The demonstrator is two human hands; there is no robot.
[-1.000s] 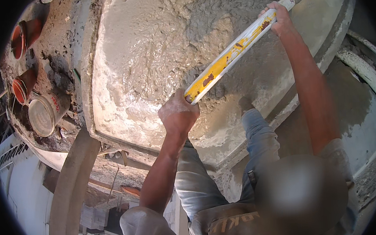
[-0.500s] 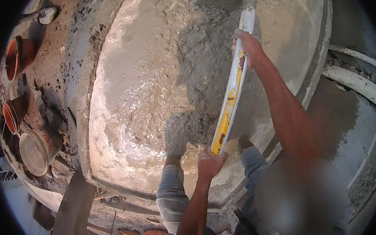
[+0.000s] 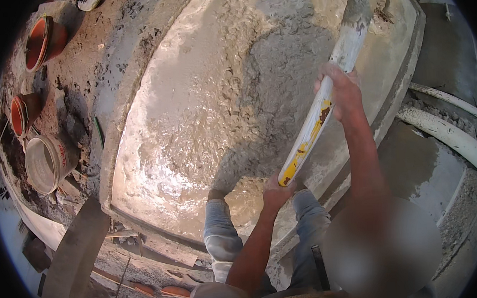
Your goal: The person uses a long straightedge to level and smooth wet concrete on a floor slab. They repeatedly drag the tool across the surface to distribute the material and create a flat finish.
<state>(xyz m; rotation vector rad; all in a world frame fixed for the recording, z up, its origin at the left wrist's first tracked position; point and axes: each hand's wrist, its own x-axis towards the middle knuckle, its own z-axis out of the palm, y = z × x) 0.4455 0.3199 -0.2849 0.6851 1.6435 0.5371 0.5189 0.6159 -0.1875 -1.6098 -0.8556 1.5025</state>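
A long pole [image 3: 312, 125] with peeling white and yellow paint slants across the scene, its far part caked in grey. My left hand [image 3: 277, 194] is closed around its near end, just in front of my legs. Farther up, my right hand [image 3: 343, 90], smeared with grey, wraps around the white part. The pole's far end runs out at the top edge, so whatever it carries there is hidden. Under the pole spreads wet grey concrete [image 3: 193, 124], lumpy and darker in the middle, in a wide shallow walled bed. I stand in it, trouser legs [image 3: 220, 226] rolled up.
Left of the bed, on rough dirty ground, are two orange buckets [image 3: 37, 44] and a pale bucket [image 3: 41, 164]. A grey board [image 3: 73, 263] leans at the lower left. Two white pipes [image 3: 448, 133] lie beyond the right rim [image 3: 394, 104].
The pole and my right hand have moved right and a little nearer me. My left hand has shifted slightly right, and the view has turned a little.
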